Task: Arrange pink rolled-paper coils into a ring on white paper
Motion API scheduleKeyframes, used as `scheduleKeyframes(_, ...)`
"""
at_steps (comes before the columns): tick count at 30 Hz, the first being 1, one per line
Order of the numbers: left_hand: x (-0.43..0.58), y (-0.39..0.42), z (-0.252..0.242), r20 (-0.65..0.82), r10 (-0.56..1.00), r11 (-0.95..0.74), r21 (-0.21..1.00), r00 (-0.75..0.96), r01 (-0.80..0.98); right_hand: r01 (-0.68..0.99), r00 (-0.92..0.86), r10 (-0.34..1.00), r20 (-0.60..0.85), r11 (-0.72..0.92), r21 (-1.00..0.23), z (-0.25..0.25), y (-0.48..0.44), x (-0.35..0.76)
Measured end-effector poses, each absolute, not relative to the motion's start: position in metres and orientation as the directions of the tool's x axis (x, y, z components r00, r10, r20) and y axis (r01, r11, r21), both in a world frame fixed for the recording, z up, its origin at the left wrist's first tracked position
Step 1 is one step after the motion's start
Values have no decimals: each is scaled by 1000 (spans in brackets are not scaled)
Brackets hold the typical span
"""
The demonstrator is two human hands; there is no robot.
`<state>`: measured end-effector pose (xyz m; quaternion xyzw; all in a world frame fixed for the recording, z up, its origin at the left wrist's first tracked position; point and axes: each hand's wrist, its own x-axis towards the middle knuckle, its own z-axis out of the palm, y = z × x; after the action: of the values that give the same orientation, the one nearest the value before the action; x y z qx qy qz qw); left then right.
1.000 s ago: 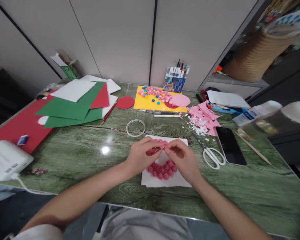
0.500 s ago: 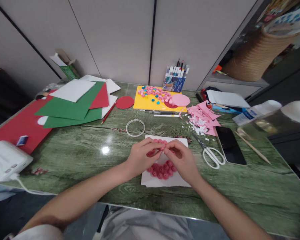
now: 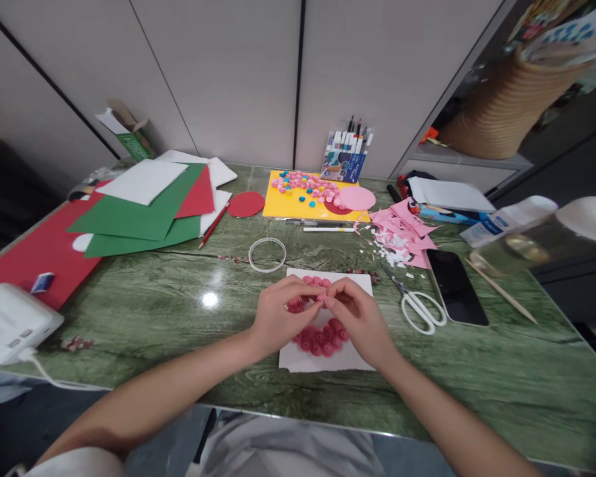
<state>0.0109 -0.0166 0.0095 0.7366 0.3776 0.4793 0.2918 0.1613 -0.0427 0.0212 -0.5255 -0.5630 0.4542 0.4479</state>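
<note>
My left hand (image 3: pixel 283 310) and my right hand (image 3: pixel 360 318) meet fingertip to fingertip over a white sheet (image 3: pixel 302 363). Between their pinched fingers is a small pink paper piece (image 3: pixel 322 297), mostly covered by the fingertips; it looks like a rolled paper flower. Beneath the hands, a ring of dark pink paper rosettes (image 3: pixel 320 341) lies on the sheet. My hands hide parts of that ring on both sides.
White-handled scissors (image 3: pixel 422 311) and a phone (image 3: pixel 457 288) lie to the right. Farther back are pink paper scraps (image 3: pixel 404 228), a yellow sheet (image 3: pixel 283 207) bearing small paper rolls, and a tape ring (image 3: pixel 267 255). Green sheets (image 3: pixel 139 215) are at the left.
Both hands stay in nearly the same place, with fingertips still together on the small pink piece. The whole view has shifted very slightly.
</note>
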Motion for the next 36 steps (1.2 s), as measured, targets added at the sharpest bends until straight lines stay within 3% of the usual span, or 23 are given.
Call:
scheduleKeyframes(10, 13, -17, 9, 400, 892, -444, 863, 212, 241, 197, -84, 996, 17, 34, -980, 16, -42, 165)
scheduleKeyframes(22, 10, -15, 10, 495, 830, -550, 803, 258, 228, 291, -80, 994, 74, 94, -952, 20, -44, 164)
scheduleKeyframes(36, 10, -15, 10, 489, 835, -544, 800, 252, 254, 381, -21, 987, 159, 155, -912, 22, -44, 166)
